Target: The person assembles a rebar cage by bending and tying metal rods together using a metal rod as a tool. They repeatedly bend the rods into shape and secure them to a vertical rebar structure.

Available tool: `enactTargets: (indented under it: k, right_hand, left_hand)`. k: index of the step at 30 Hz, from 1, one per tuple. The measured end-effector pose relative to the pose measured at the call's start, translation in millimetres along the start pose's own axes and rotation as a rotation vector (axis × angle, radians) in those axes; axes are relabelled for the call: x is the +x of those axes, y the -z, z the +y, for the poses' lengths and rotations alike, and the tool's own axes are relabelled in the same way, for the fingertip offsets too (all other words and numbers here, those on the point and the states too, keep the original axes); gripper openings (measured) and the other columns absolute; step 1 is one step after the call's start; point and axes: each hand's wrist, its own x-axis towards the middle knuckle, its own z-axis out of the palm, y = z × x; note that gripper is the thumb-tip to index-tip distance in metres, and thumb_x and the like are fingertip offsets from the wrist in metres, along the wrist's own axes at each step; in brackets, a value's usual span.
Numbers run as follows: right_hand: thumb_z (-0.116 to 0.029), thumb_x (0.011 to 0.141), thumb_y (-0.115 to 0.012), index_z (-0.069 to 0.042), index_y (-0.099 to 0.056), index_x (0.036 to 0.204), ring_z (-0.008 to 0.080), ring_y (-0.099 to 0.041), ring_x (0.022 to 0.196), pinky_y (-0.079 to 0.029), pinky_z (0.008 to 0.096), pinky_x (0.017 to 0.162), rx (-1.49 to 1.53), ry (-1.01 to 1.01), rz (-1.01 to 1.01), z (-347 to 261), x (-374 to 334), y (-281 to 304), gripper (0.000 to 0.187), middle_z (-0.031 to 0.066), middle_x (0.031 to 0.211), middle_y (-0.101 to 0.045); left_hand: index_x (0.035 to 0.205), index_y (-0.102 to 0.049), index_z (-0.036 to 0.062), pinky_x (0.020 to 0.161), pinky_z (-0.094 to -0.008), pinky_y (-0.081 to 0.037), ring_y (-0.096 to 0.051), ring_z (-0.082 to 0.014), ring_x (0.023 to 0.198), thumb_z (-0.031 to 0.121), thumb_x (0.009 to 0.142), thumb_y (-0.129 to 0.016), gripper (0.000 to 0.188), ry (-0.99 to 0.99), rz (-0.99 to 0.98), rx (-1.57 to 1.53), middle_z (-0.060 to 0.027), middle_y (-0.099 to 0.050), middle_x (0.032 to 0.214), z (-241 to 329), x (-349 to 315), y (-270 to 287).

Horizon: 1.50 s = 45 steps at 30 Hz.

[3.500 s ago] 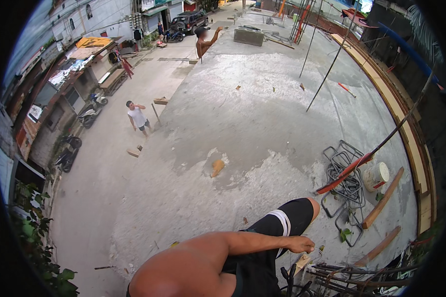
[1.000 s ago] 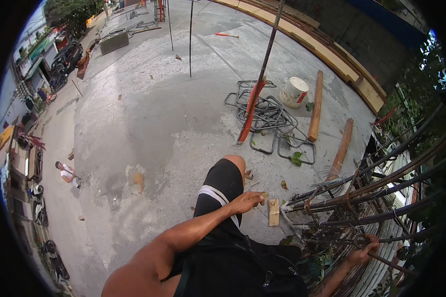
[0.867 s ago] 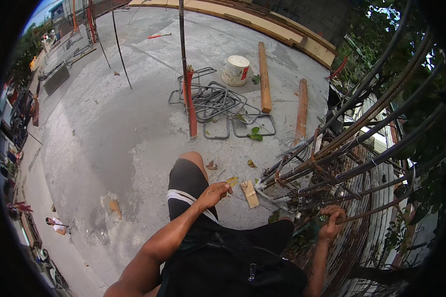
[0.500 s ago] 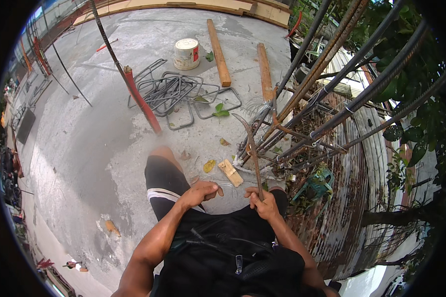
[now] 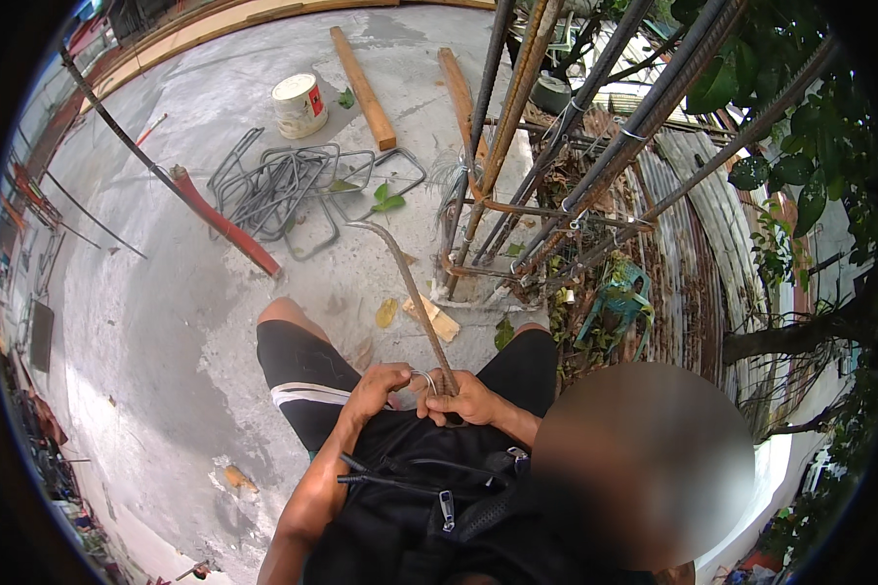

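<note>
Bucket (image 5: 299, 103) at slab (image 5: 166, 322) far edge; plank (image 5: 362, 74) just right; stirrup pile (image 5: 288, 190) nearer; rebar column cage (image 5: 556, 185) at right edge.

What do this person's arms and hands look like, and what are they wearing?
Both arms are bare, with no sleeves showing, and the left hand and right hand wear no gloves, watch or rings that I can make out. Below them are black shorts with a white stripe band near the hem.

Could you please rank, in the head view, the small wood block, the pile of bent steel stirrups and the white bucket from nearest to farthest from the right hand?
From the right hand:
1. Small wood block, just ahead on the concrete.
2. Bent steel stirrups, farther ahead, to the left.
3. White bucket, beyond the stirrups.
</note>
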Motion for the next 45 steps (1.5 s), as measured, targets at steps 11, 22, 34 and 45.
enactTargets:
  k: [11,22,34,45]
  right_hand:
    - [-0.019,0.085,-0.067,-0.002,-0.06,0.095,0.0101,-0.055,0.059,-0.043,0.024,0.054,-0.073,0.022,-0.153,-40,27,-25,0.021,0.0062,0.076,-0.062]
    - [-0.017,0.086,-0.063,-0.001,-0.06,0.092,0.0089,-0.051,0.053,-0.041,0.0252,0.052,-0.164,0.019,-0.078,-49,23,-9,0.017,0.0038,0.069,-0.059]
    - [-0.022,0.085,-0.067,0.004,-0.058,0.093,0.015,-0.056,0.055,-0.046,0.028,0.052,-0.301,-0.032,0.273,-11,16,9,0.028,0.0147,0.075,-0.066]
    - [-0.02,0.082,-0.07,0.003,-0.059,0.088,0.018,-0.055,0.05,-0.044,0.0291,0.048,-0.383,-0.04,0.254,0,22,20,0.026,0.0129,0.067,-0.063]
  left_hand:
    - [0.062,-0.054,0.0018,0.05,-0.0249,-0.027,-0.041,-0.011,0.051,0.042,0.082,-0.054,0.045,-0.077,0.1,-0.213,-0.0022,-0.046,0.053,24,-6,11]
    - [0.071,-0.051,0.003,0.043,-0.03,-0.041,-0.051,-0.0188,0.047,0.044,0.094,-0.041,0.048,0.06,0.227,-0.577,-0.0082,-0.054,0.062,23,-4,-36]
    - [0.065,-0.04,0.0085,0.053,-0.0279,-0.027,-0.027,-0.0102,0.058,0.047,0.099,-0.033,0.052,-0.101,0.203,-0.097,0.0036,-0.03,0.062,-23,-34,-23]
    - [0.061,-0.039,0.0078,0.051,-0.0304,-0.028,-0.028,-0.0124,0.054,0.047,0.099,-0.034,0.055,-0.063,0.171,-0.21,0.0011,-0.032,0.057,-40,-21,-11]
